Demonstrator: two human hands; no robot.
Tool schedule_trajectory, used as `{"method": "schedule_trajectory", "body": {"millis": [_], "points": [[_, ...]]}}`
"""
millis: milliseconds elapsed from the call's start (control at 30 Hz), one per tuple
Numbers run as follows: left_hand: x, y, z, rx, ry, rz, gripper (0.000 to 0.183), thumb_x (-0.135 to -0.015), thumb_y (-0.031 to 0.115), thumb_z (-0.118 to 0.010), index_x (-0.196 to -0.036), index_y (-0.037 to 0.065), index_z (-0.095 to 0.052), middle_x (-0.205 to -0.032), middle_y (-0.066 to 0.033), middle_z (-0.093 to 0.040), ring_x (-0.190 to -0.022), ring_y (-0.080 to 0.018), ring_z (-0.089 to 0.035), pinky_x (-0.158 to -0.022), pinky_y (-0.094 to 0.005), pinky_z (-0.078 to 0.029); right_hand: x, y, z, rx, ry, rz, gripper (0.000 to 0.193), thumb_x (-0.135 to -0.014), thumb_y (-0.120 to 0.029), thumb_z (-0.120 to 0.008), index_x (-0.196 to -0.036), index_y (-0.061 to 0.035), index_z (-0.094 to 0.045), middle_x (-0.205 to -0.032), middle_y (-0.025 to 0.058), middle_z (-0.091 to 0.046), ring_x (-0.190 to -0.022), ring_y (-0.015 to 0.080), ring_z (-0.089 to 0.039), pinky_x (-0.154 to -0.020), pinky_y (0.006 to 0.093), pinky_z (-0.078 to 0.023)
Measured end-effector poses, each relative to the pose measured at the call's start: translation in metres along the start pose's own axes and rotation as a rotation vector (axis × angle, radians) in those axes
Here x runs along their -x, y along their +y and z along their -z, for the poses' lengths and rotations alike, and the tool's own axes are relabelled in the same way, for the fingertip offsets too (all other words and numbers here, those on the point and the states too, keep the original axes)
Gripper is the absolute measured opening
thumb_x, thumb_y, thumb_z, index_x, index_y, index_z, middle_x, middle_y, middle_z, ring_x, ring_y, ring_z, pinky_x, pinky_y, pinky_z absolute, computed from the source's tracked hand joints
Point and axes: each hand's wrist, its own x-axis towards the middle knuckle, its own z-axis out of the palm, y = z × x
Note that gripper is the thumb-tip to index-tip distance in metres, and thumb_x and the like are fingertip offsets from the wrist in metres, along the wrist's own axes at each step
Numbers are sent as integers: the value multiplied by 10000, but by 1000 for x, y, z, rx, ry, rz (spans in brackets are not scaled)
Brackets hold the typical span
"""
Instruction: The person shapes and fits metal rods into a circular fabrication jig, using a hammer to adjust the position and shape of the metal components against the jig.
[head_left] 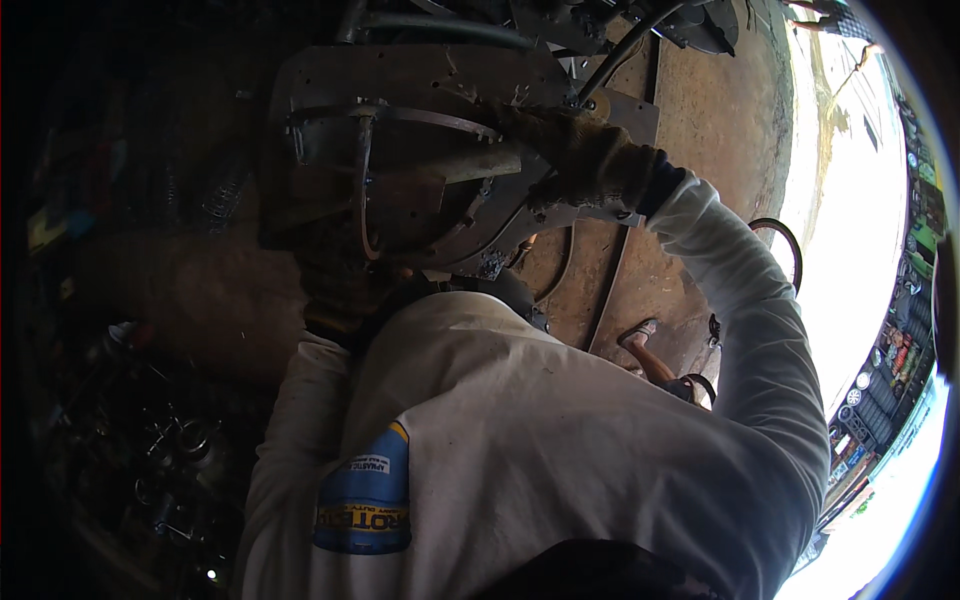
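My right hand point(570, 145), in a dark, soiled work glove, reaches over a dark metal panel point(410, 75). Its fingers lie near the end of a curved metal bar point(430, 117) that runs across the panel; glove and metal blend, so their pose is unclear. Below the bar sits a pale, tube-like piece point(480, 165). A straight strut point(363, 180) runs down from the bar. Near my waist, deep in shadow, is my gloved left hand point(345, 285), close to the panel's lower edge; its fingers are hidden in the dark.
Metal tubes point(450, 28) cross behind the panel. Dark machine parts point(190, 440) lie at lower left. A person's sandalled foot point(640, 332) rests on the brown floor point(700, 110) at right, near a curved black rim point(785, 240). Another person point(845, 20) stands in the bright area at far right.
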Motion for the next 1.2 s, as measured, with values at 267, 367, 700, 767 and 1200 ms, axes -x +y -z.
{"method": "schedule_trajectory", "body": {"millis": [267,367,700,767,1200], "points": [[-7,20,15,-96,-66,99,984,-769,546,-779,-1454,-37,-382,-1377,-238,-485,-1267,-377,-499,-1047,-464,-415,-18,9,-17,-146,157,-90,799,-706,-213,-797,-1414,-73,-453,-1168,199,-653,-1087,390,-630,-910,449,-528],[-14,18,15,-52,-97,162,984,-763,513,-796,-1459,-36,-371,-1362,-235,-494,-1258,-374,-504,-1037,-461,-423,-21,-4,-2,-140,125,-163,773,-722,-209,-775,-1411,-72,-453,-1165,207,-652,-1078,394,-633,-896,447,-532],[-14,16,11,-7,-56,107,948,-763,461,-809,-1454,-28,-380,-1355,-224,-501,-1243,-367,-513,-1027,-454,-430,-23,-15,-1,-113,131,-197,711,-767,-137,-676,-1420,-51,-410,-1103,247,-659,-1014,435,-644,-831,454,-550],[-14,16,11,-3,-44,107,942,-763,450,-811,-1453,-26,-382,-1353,-221,-502,-1240,-366,-515,-1025,-453,-431,-25,-12,-4,-100,134,-189,721,-762,-125,-669,-1427,-46,-402,-1102,253,-657,-1017,434,-643,-835,454,-549],[-12,27,12,-2,27,78,821,-777,356,-821,-1420,14,-442,-1312,-177,-535,-1188,-340,-545,-998,-436,-450,-26,-2,-22,-32,136,-227,765,-774,-80,-676,-1477,-95,-375,-1178,221,-649,-1076,360,-648,-882,412,-540]]}}
